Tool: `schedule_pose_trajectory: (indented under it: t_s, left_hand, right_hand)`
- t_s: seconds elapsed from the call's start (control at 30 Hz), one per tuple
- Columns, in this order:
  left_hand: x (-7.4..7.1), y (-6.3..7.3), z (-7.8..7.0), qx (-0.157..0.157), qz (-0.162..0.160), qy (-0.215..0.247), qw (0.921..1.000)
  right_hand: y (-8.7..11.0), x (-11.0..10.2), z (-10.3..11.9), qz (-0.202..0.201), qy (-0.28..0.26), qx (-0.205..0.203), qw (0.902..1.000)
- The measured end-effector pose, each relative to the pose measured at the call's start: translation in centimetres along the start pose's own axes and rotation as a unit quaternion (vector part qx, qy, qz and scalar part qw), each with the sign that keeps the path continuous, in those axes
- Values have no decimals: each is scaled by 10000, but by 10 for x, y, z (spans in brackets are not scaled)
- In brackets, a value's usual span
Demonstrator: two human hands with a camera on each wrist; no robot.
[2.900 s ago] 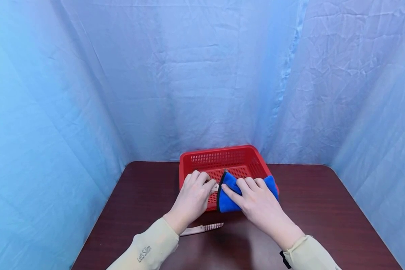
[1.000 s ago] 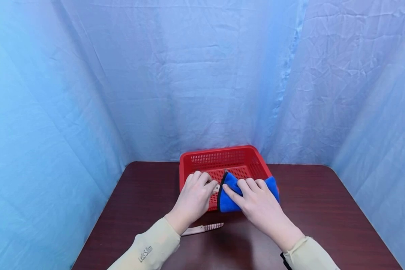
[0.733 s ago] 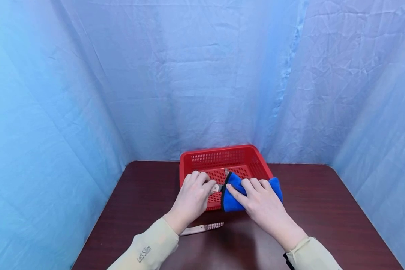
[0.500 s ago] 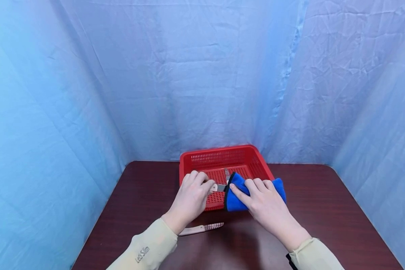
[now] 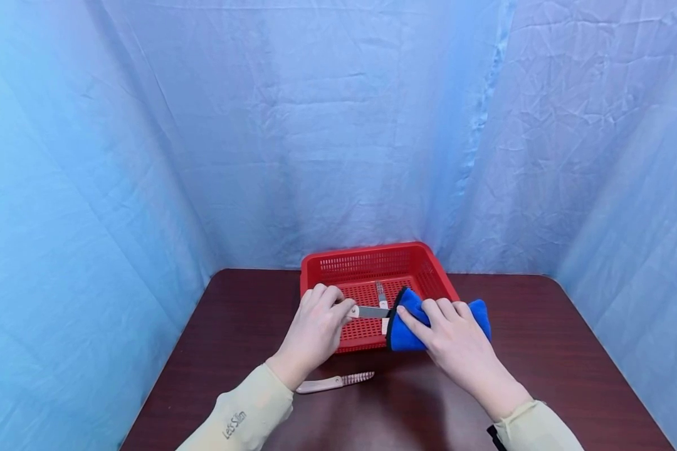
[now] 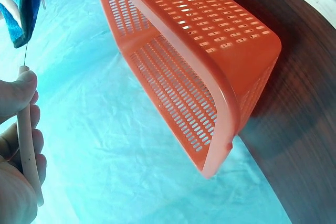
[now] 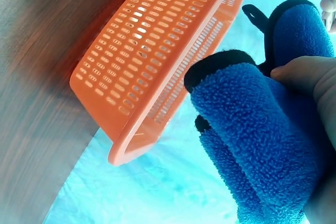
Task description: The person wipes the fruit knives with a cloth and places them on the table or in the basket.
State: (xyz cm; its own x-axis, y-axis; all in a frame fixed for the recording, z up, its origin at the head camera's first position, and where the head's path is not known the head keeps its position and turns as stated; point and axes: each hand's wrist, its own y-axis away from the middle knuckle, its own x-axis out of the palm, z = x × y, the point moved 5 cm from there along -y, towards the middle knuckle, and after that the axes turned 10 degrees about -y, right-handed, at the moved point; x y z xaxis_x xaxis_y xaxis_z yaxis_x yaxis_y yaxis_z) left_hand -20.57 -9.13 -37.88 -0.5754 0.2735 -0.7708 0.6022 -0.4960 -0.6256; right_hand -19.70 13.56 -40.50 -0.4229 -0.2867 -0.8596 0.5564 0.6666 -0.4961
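My left hand [image 5: 316,322] grips a folding knife by its pale handle [image 6: 27,135]. The knife's grey blade [image 5: 369,312] points right, its far end hidden in a blue cloth [image 5: 406,338] with black edging. My right hand [image 5: 457,338] pinches this folded cloth around the blade, index finger stretched along it. Both hands are above the near part of a red perforated basket [image 5: 367,252]. Inside the basket lies another pale-handled knife [image 5: 382,294], partly covered by the held blade. A further knife [image 5: 321,385] with brown-striped marks on its blade lies unfolded on the table.
The dark wood table [image 5: 248,326] has rounded far corners. At its back edge, behind the basket, hangs a light blue curtain [image 5: 338,138], which also lines both sides. The table knife lies close to my left forearm, in front of the basket.
My right hand has slid the cloth rightward along the blade, baring much more of it. My left hand has shifted slightly left. The knife in the basket now shows more; the table knife stays put.
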Motion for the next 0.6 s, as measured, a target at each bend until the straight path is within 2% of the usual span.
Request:
schedule_pose_trajectory:
  t_s: [0.23,0.6]
  left_hand:
    - [0,3,11,-157,-129,-56,9998]
    - [-2,3,26,-350,-234,-14,9991]
  right_hand:
    - [11,1,-9,129,147,126,9997]
    - [22,2,-13,167,18,254,9995]
